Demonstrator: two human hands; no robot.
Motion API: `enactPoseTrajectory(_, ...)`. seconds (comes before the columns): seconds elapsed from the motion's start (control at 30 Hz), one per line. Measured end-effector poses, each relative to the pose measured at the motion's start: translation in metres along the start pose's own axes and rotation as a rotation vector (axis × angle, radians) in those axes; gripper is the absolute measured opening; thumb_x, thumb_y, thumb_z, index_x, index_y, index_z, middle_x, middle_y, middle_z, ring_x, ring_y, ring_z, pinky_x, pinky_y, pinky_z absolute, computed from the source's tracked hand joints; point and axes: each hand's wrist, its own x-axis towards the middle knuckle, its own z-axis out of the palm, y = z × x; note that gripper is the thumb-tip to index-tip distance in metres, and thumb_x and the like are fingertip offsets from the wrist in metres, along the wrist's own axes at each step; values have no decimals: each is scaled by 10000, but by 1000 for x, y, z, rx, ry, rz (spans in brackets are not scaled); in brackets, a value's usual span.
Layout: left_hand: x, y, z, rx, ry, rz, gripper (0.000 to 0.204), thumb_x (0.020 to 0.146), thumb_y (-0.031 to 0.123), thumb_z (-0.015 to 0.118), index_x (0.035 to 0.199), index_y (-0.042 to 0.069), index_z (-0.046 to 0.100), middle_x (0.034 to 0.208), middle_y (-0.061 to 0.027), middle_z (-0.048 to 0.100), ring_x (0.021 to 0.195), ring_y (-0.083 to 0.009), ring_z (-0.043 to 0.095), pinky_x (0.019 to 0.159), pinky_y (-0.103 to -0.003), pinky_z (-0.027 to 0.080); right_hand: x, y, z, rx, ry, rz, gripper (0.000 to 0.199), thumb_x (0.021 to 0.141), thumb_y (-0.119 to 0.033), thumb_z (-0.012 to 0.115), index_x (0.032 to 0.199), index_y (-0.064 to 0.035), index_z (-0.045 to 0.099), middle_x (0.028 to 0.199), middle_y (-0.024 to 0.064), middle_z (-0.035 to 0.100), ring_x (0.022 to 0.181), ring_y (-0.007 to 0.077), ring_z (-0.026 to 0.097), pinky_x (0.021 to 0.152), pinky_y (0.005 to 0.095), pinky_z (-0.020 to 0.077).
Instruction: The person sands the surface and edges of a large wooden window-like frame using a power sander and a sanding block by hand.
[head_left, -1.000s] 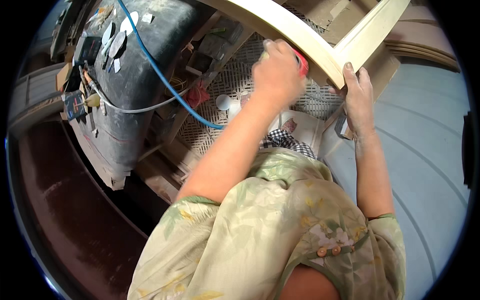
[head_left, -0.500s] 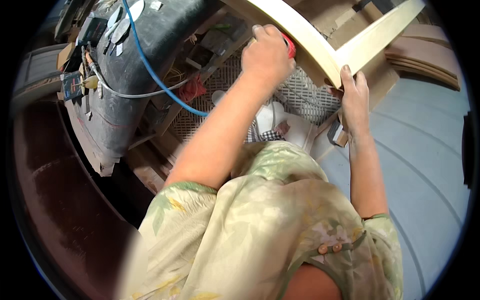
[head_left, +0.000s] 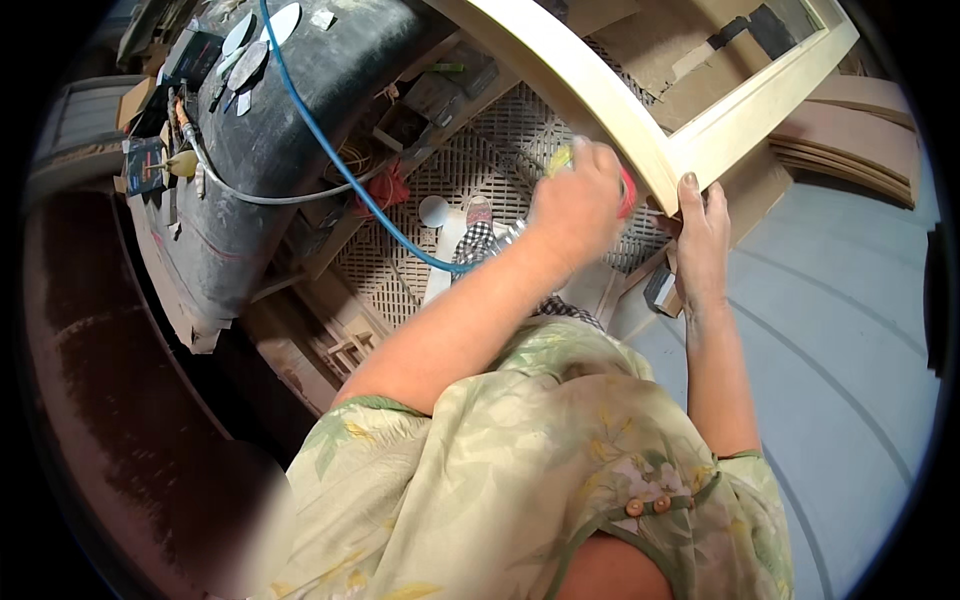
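Pale frame [head_left: 700, 140] up at 1 o'clock, R hand [head_left: 703, 235] pinching its corner; L hand [head_left: 580, 205] wrapped round red-yellow item [head_left: 628, 192]. Frame could twist, prob. if that pinch slips.

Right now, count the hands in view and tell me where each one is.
2: the left hand, blurred, around a red-and-yellow object beside the pale frame; the right hand at the frame's near corner, partly hidden behind it. No others show.
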Motion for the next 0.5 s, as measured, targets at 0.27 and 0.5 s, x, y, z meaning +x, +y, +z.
enactPoseTrajectory(0.27, 36, -47, -29, -23, 205, -175, 578, 719, 256, 738, 1065, -64, 402, 1059, -229, 496, 820, -378, 642, 695, -409, 552, -2, -5, -2, -28, 44, -2, 403, 974, -341, 471, 1154, 20, 470, 1063, 130, 574, 865, 195, 637, 699, 282, 502)
enactPoseTrajectory(0.5, 10, -15, -12, -66, -43, -73, 670, 673, 293, 779, 1096, -52, 391, 1120, -280, 484, 914, -375, 630, 767, -392, 551, 1, 3, -8, -93, 29, -2, 405, 971, -356, 484, 1151, 6, 493, 1026, 106, 594, 845, 160, 620, 679, 272, 496)
